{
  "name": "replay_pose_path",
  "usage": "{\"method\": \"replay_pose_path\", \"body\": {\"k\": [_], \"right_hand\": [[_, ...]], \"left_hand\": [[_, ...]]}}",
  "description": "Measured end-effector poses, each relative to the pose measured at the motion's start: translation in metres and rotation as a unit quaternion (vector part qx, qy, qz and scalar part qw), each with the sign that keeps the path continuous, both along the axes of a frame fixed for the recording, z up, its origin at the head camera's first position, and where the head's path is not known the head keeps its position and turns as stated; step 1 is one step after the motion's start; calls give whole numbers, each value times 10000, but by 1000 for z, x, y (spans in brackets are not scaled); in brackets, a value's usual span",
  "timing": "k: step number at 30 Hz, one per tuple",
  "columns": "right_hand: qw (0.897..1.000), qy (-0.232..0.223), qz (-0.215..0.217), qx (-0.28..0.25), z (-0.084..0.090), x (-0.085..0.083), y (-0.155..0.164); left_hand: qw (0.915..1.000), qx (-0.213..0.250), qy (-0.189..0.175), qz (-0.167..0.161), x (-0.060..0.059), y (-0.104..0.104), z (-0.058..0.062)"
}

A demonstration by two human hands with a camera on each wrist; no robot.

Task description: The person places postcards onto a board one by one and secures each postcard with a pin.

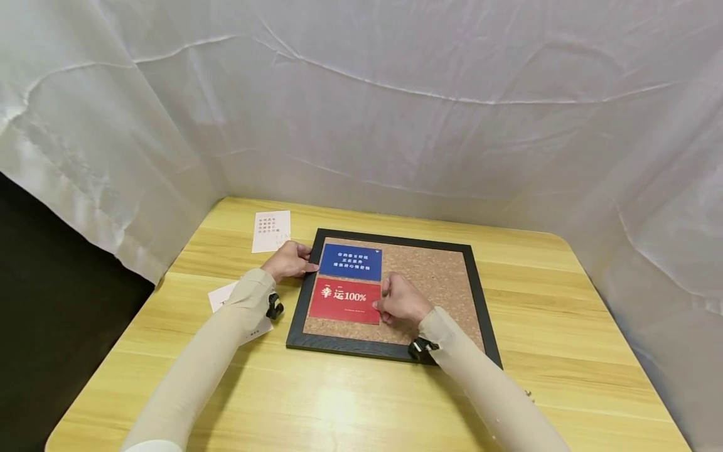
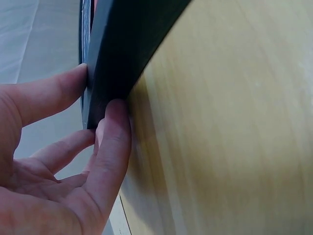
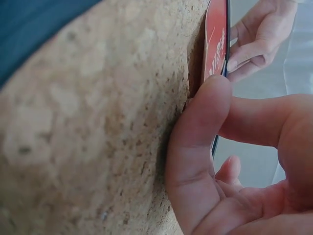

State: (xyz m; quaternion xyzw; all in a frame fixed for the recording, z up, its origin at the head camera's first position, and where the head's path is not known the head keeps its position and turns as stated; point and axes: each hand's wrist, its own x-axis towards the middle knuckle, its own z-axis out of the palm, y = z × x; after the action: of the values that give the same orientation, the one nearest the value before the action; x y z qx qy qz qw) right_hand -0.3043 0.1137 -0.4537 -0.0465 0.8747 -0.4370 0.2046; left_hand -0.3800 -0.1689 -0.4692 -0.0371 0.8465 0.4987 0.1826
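Note:
A cork board [image 1: 429, 276] in a black frame lies on the table. On its left half, a blue card [image 1: 351, 262] with white characters lies above a red card [image 1: 339, 309] marked 100%. My left hand [image 1: 290, 260] grips the left side of the black frame; the left wrist view has the thumb [image 2: 68, 88] on one face and fingers [image 2: 115, 142] at the lower edge. With thumb and curled index finger, my right hand [image 1: 402, 300] pinches the red card's right edge, low over the cork. The fingertips hide that edge in the right wrist view.
A white card with printed characters [image 1: 271, 230] lies at the back left of the table [image 1: 542, 314]. Another white card [image 1: 221, 295] sits partly under my left forearm. Small metallic bits [image 1: 528, 394] lie beside my right forearm. White cloth [image 1: 395, 138] hangs behind the table.

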Motion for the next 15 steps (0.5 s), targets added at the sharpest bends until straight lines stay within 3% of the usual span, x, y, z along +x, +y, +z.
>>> {"method": "replay_pose_path", "body": {"k": [15], "right_hand": [[9998,23,18,218,1,0,-1]], "left_hand": [[10000,-74,24,-29,0,0,0]]}}
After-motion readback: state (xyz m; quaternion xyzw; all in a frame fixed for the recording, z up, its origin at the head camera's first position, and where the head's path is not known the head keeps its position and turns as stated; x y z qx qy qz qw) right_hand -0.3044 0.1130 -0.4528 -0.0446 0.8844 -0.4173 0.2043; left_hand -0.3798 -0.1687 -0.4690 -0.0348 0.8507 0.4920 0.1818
